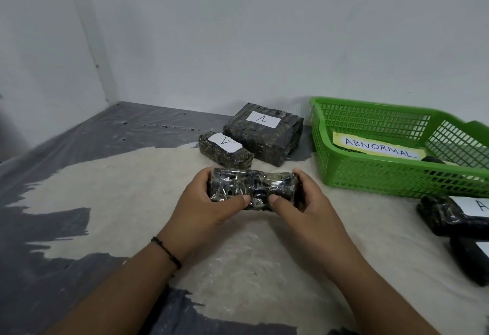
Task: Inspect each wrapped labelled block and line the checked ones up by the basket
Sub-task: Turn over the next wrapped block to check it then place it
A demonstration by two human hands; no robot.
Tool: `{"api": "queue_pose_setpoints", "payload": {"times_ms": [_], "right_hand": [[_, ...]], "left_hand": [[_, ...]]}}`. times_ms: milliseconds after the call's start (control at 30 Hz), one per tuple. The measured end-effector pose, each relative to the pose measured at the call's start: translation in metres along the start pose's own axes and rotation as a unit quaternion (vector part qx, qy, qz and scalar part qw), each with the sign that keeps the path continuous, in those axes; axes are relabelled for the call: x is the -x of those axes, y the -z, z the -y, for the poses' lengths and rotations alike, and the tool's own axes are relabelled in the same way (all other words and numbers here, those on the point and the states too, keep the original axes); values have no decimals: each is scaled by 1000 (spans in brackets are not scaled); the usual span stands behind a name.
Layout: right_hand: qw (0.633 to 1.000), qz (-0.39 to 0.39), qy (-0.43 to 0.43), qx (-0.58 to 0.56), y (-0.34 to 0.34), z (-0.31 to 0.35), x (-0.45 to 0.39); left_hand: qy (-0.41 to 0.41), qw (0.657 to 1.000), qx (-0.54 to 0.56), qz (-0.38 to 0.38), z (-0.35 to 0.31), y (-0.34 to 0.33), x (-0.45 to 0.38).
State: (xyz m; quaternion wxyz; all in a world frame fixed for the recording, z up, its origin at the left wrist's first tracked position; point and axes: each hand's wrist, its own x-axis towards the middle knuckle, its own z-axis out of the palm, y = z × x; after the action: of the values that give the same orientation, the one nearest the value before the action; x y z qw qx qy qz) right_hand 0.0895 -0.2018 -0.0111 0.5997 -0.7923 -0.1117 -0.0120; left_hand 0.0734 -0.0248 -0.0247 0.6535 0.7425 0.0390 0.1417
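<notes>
Both hands are on one block here: the left hand [209, 202] grips one end and the right hand [299, 199] the other, thumbs pressed on the near face, fingers curled round the back. The held block [252, 189] hangs above the table [132, 189], near the middle and just in front of the placed pair, and no label shows on the side facing up. That looks like the reason for the two-ended grip: it leaves the long faces free to be rolled over and checked.

Beyond it, the small block [225, 151] and the large block [262, 133], each marked A, sit touching side by side left of the green basket [370, 178], apparently the checked row under way. The basket carries an ABNORMAL sign [381, 147], presumably for rejects. To the right, two more blocks [455, 218] lie in front of the basket, probably waiting their turn. A dark plastic sheet [53, 149] partly covers the surface.
</notes>
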Motion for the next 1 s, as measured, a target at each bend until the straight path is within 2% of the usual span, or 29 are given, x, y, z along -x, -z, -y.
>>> {"api": "queue_pose_setpoints", "payload": {"times_ms": [200, 367, 467, 533, 667, 767, 1000], "right_hand": [[999, -28, 9, 45, -4, 0, -1], [998, -29, 23, 58, -9, 4, 4], [998, -43, 19, 51, -10, 4, 5], [998, -51, 22, 40, -8, 4, 4], [998, -55, 26, 25, -6, 4, 3], [998, -52, 6, -18, -4, 4, 3], [995, -29, -56, -76, 9, 7, 1]], "left_hand": [[-2, 999, 18, 27, -2, -5, 4], [-28, 999, -18, -17, -3, -6, 3], [-49, 998, -35, -3, -3, -4, 4], [-46, 999, -5, 20, -4, -2, 4], [13, 991, 125, 37, -3, -2, 0], [-16, 995, 101, 22, -3, 1, -1], [-81, 986, 118, 89, -3, 6, -2]]}}
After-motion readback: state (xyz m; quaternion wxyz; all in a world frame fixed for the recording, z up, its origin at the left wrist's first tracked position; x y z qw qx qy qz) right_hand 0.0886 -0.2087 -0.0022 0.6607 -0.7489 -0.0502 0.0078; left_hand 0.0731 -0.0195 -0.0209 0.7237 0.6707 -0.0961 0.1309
